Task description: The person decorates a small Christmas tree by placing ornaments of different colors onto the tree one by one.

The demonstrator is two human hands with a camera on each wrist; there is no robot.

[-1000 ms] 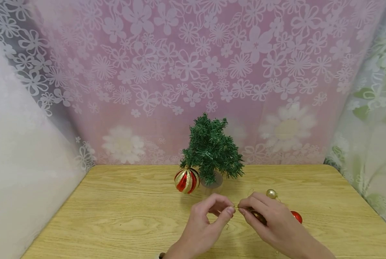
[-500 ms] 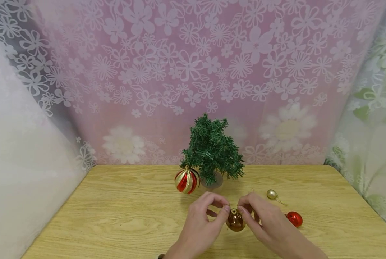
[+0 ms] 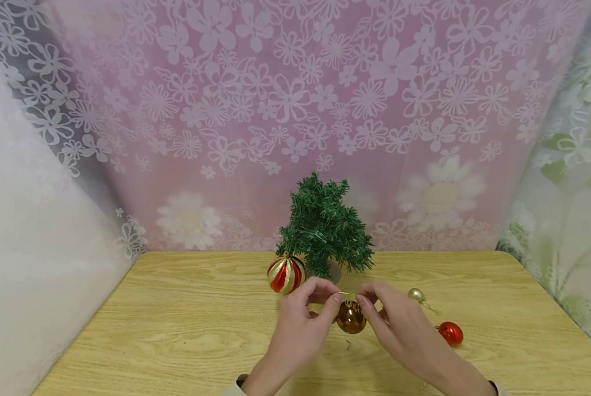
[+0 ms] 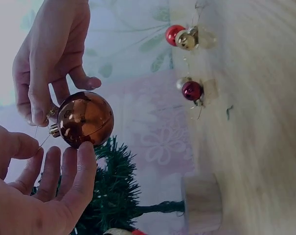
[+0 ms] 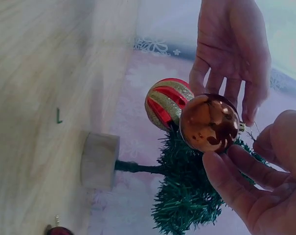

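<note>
A shiny copper-brown Christmas bauble (image 3: pixel 351 318) with a gold cap hangs between my hands on a thin gold string (image 3: pixel 347 293). My left hand (image 3: pixel 300 324) pinches one side of the string between thumb and forefinger. On the other side, my right hand (image 3: pixel 401 324) pinches it the same way. In the left wrist view, the other left fingers (image 4: pixel 86 161) come right up to the bauble's surface. Just beyond the hands stands a small green artificial Christmas tree (image 3: pixel 325 225). A big red-and-gold striped bauble (image 3: pixel 285 274) hangs from its left side.
On the wooden table (image 3: pixel 176 308), right of my hands, lie a small gold bauble (image 3: pixel 416 296) and a red bauble (image 3: pixel 451 334). The left wrist view also has a dark red bauble (image 4: pixel 192 91) and a green scrap (image 4: pixel 229 112) there. The tree's round base (image 4: pixel 201 203) is wooden.
The brown bauble, mostly hidden by my right hand at first, now hangs in plain sight. Both hands have spread the string and moved slightly left and toward the tree with it.
</note>
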